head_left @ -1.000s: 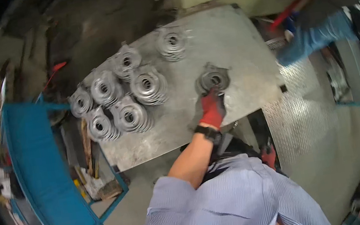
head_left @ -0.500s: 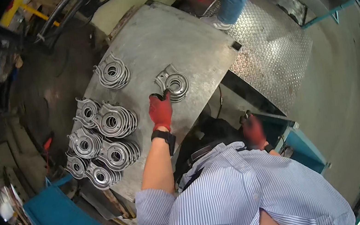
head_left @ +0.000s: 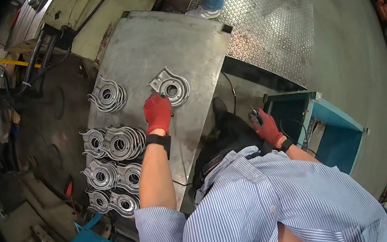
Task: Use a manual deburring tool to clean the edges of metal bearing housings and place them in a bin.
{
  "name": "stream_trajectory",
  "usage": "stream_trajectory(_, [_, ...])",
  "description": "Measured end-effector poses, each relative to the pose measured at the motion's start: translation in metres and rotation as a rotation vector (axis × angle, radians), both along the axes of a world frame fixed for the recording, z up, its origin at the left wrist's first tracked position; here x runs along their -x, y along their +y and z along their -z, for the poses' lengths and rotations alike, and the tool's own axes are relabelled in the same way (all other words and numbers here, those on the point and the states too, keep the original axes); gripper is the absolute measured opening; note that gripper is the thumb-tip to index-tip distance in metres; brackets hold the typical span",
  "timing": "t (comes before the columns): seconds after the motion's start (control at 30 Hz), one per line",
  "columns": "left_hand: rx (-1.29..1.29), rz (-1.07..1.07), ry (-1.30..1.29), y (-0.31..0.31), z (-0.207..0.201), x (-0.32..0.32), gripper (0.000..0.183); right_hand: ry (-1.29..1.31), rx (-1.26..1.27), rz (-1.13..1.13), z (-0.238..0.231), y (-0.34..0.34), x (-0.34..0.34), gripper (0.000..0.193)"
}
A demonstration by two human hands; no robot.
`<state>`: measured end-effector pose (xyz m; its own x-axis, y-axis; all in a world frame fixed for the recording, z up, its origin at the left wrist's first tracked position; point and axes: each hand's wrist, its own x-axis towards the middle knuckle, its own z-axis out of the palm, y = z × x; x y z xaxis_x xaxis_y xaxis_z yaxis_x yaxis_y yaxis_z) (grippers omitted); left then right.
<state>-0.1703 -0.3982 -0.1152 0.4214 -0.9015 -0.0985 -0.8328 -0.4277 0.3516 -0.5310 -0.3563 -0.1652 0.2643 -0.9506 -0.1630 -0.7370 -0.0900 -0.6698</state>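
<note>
On the metal table [head_left: 168,37], nearer its right edge than its left, a round bracket [head_left: 180,82] is apparently being touched by the left hand [head_left: 158,113]; its grip, and that of the right hand [head_left: 267,128], cannot be told.

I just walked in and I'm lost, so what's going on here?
A person's red-gloved left hand is at the edge of a ringed metal part on a metal table. Stacks of similar parts stand along the table's left side. The gloved right hand is off the table near a blue box; whether it holds anything is unclear.
</note>
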Motion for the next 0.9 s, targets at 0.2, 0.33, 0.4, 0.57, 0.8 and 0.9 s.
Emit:
stream_trajectory(0.2, [0.094, -0.140, 0.156, 0.070, -0.001, 0.016, 0.028, -0.051, -0.026, -0.118, -0.025, 0.015, -0.042, 0.038])
stream_trajectory(0.33, [0.095, -0.256, 0.281, 0.120, -0.001, 0.047, 0.031, -0.006, -0.052, -0.309, -0.035, 0.026, -0.067, 0.039])
stream_trajectory(0.4, [0.060, -0.291, 0.356, 0.134, 0.011, 0.056, 0.031, 0.027, -0.056, -0.406, -0.035, 0.032, -0.079, 0.038])
stream_trajectory(0.57, [-0.164, -0.238, 0.293, 0.154, 0.038, 0.053, 0.043, 0.052, -0.115, -0.529, -0.020, 0.038, -0.090, 0.033])
stream_trajectory(0.8, [-0.194, -0.298, 0.297, 0.135, 0.039, 0.050, 0.062, 0.078, -0.159, -0.599, -0.007, 0.041, -0.094, 0.039])
stream_trajectory(0.9, [-0.139, -0.281, 0.306, 0.135, 0.065, 0.047, 0.065, 0.065, -0.154, -0.615, 0.004, 0.043, -0.098, 0.040])
